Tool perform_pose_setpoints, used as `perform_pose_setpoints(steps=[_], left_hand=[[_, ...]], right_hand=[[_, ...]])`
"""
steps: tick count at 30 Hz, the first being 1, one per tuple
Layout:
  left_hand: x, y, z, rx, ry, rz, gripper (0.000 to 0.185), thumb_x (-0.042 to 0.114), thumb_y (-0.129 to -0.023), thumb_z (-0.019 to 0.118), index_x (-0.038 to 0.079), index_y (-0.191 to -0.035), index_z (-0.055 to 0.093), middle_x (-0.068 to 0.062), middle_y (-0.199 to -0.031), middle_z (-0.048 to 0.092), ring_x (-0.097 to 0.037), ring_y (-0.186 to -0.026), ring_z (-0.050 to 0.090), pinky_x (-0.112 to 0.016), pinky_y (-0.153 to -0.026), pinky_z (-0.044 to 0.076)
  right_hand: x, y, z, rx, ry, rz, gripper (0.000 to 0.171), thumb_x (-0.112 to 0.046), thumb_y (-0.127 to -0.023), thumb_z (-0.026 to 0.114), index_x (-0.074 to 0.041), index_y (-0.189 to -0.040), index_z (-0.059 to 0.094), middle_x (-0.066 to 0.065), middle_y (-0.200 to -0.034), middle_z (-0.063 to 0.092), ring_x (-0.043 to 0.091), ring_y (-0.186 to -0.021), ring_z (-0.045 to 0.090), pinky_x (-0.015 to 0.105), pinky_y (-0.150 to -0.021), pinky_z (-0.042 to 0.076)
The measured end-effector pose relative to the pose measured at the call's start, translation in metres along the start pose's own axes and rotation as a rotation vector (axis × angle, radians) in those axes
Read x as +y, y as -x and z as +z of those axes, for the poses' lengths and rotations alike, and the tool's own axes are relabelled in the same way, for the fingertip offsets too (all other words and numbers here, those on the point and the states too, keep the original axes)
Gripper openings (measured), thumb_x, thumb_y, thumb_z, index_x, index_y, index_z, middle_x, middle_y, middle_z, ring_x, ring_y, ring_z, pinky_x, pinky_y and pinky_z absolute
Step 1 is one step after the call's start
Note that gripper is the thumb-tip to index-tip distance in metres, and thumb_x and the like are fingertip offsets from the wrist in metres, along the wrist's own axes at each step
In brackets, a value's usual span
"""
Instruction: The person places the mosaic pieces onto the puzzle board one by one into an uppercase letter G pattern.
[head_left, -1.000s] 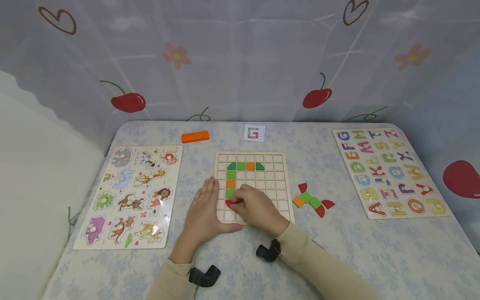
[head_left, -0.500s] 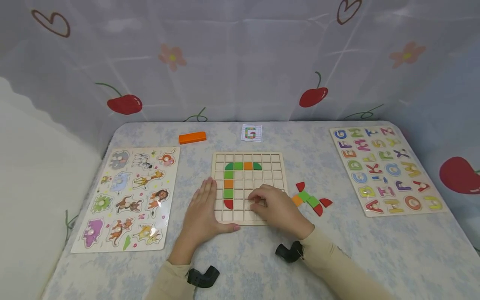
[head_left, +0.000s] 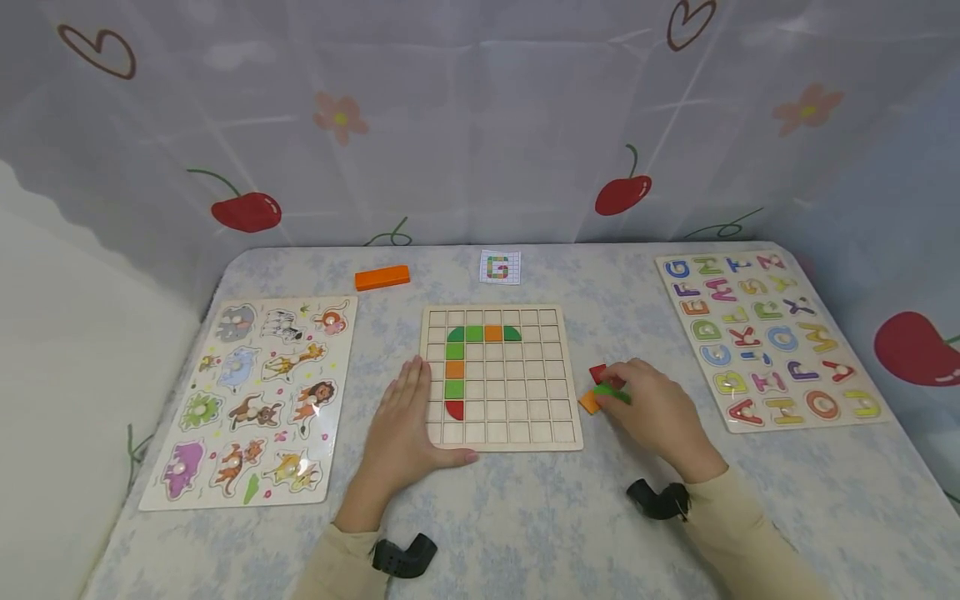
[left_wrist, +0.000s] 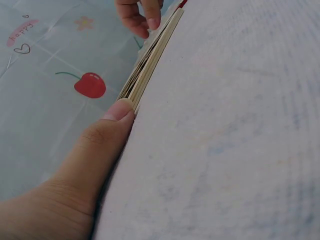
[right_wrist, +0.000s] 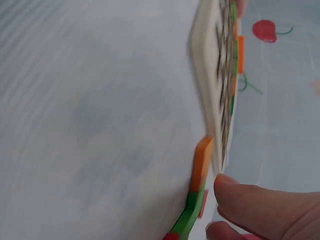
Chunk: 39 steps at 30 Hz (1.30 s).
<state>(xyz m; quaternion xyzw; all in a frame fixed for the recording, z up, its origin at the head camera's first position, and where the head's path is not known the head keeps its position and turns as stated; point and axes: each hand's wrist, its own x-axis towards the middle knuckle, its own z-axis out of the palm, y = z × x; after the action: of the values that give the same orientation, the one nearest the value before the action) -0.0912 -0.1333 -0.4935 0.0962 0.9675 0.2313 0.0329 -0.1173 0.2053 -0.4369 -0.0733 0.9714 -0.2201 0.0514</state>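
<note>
Beside board (head_left: 555, 437), right hand (head_left: 656, 412) curled over loose tiles (head_left: 600, 392), grip unclear. Left hand (head_left: 401, 429) lay flat, steadying board. Step: fetching tile. Next: firm pinch.

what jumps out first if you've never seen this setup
The grid board in the middle of the table, with a green, orange and red tile line bending along its top and left side. The left hand rests flat on the board's near left corner, while the right hand reaches the loose tiles just right of it.
</note>
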Motion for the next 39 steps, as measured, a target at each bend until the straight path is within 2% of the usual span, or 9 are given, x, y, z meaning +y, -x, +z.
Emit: perform_pose_setpoints(steps=[3,10,17,23,26,30,33,37,39], left_hand=[[0.0,0.0,0.0,-0.001,0.004,-0.002,0.146,0.086,-0.056,0.071,0.004,-0.159,0.008,-0.009,-0.169,0.004,-0.024,-0.157,0.003,-0.046,-0.127,0.013],[-0.001,0.0,0.0,-0.004,0.007,-0.006,0.146,0.085,-0.056,0.072,0.004,-0.159,0.007,-0.009,-0.169,0.003,-0.024,-0.157,0.003,-0.046,-0.127,0.013],[0.0,0.0,0.0,-0.002,0.006,-0.002,0.146,0.085,-0.057,0.072,0.004,-0.159,0.008,-0.01,-0.168,0.003,-0.025,-0.157,0.004,-0.046,-0.127,0.013],[0.0,0.001,-0.001,0.001,0.011,-0.001,0.145,0.083,-0.057,0.074,0.003,-0.159,0.008,-0.01,-0.168,0.004,-0.025,-0.157,0.004,-0.046,-0.127,0.013],[0.001,0.001,-0.001,0.006,0.01,0.0,0.145,0.082,-0.057,0.074,0.003,-0.159,0.009,-0.01,-0.168,0.005,-0.025,-0.157,0.005,-0.047,-0.127,0.013],[0.001,0.001,-0.001,0.014,0.006,0.004,0.145,0.082,-0.057,0.075,0.002,-0.159,0.01,-0.011,-0.168,0.006,-0.026,-0.156,0.006,-0.047,-0.126,0.014],[0.001,0.001,-0.001,0.015,0.005,0.007,0.145,0.082,-0.057,0.075,0.002,-0.159,0.01,-0.012,-0.168,0.007,-0.027,-0.156,0.007,-0.047,-0.126,0.015],[0.0,0.0,-0.001,0.003,-0.001,0.003,0.145,0.083,-0.057,0.074,0.002,-0.159,0.009,-0.011,-0.168,0.006,-0.025,-0.157,0.005,-0.046,-0.127,0.014],[0.0,0.0,-0.001,-0.001,-0.005,0.001,0.145,0.084,-0.057,0.073,0.003,-0.159,0.008,-0.011,-0.168,0.005,-0.025,-0.157,0.005,-0.045,-0.127,0.013]], right_hand=[[0.008,0.002,-0.001,0.005,0.046,0.038,0.033,-0.03,-0.085,0.079,-0.008,-0.108,0.071,0.006,-0.097,0.066,0.017,-0.073,0.059,0.028,-0.057,0.044],[0.012,-0.001,-0.001,-0.041,0.009,0.063,0.032,-0.028,-0.087,0.077,-0.007,-0.11,0.072,0.006,-0.097,0.065,0.017,-0.074,0.055,0.028,-0.06,0.043],[0.016,-0.006,-0.001,-0.084,-0.099,0.056,0.024,-0.018,-0.091,0.072,-0.006,-0.112,0.068,0.011,-0.107,0.064,0.016,-0.068,0.05,0.028,-0.062,0.043],[0.017,-0.007,-0.001,-0.124,-0.212,0.066,0.018,-0.014,-0.092,0.069,-0.009,-0.108,0.062,0.008,-0.092,0.065,0.015,-0.055,0.05,0.027,-0.05,0.043],[0.016,-0.007,-0.001,-0.1,-0.24,0.056,0.015,-0.014,-0.092,0.069,-0.011,-0.106,0.061,0.007,-0.097,0.066,0.015,-0.054,0.049,0.026,-0.047,0.043],[0.009,-0.011,0.0,-0.059,-0.286,0.044,0.015,-0.017,-0.093,0.068,-0.014,-0.106,0.062,0.007,-0.102,0.065,0.016,-0.049,0.047,0.028,-0.043,0.044],[-0.004,-0.017,0.003,-0.046,-0.332,0.023,0.013,-0.018,-0.094,0.068,-0.015,-0.106,0.063,0.006,-0.099,0.064,0.017,-0.054,0.048,0.028,-0.045,0.044],[-0.028,-0.024,0.013,-0.08,-0.381,-0.018,0.011,-0.02,-0.094,0.068,-0.016,-0.104,0.064,0.003,-0.095,0.065,0.017,-0.06,0.049,0.026,-0.051,0.043],[-0.04,-0.027,0.019,-0.119,-0.416,-0.039,0.011,-0.019,-0.094,0.068,-0.017,-0.104,0.064,0.002,-0.097,0.065,0.016,-0.058,0.05,0.026,-0.05,0.044]])
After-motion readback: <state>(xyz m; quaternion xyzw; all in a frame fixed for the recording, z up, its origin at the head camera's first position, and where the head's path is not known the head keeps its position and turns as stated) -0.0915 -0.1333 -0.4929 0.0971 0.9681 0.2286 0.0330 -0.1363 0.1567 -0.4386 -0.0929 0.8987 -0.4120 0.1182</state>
